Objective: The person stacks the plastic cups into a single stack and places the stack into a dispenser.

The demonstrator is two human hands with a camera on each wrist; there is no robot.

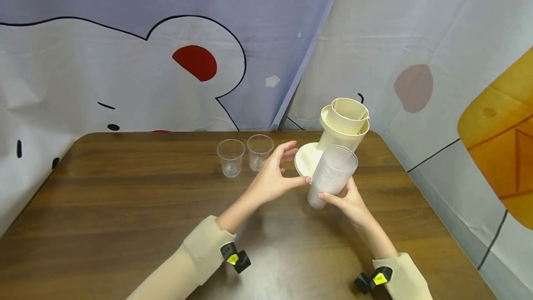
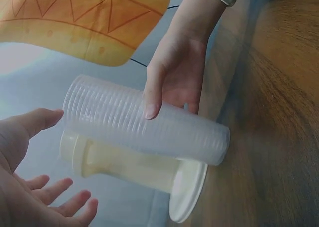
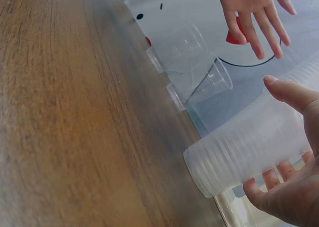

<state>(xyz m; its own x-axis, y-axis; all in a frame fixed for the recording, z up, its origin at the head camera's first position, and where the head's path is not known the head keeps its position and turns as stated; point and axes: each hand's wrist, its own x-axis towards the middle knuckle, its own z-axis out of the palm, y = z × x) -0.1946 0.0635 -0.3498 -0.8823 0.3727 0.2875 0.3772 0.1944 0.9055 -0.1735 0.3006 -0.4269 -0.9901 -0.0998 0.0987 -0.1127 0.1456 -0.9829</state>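
Note:
My right hand (image 1: pixel 351 203) grips a tall nested stack of clear plastic cups (image 1: pixel 332 176), thumb on the near side and fingers behind it. The stack leans, its open rims up and to the right in the head view. My left hand (image 1: pixel 272 176) is spread to the left of the stack, fingers extended, thumb tip close to the cups. In the left wrist view the thumb (image 2: pixel 44 121) points at the rim end of the stack (image 2: pixel 144 122). Just behind the stack stands a cream plastic holder (image 1: pixel 339 139) with a round base and a wide tubular top.
Two single clear plastic cups (image 1: pixel 230 157) stand upright side by side left of my left hand, toward the back of the brown wooden table (image 1: pixel 125 207). A patterned cloth (image 1: pixel 137 82) hangs behind the table and down its right side.

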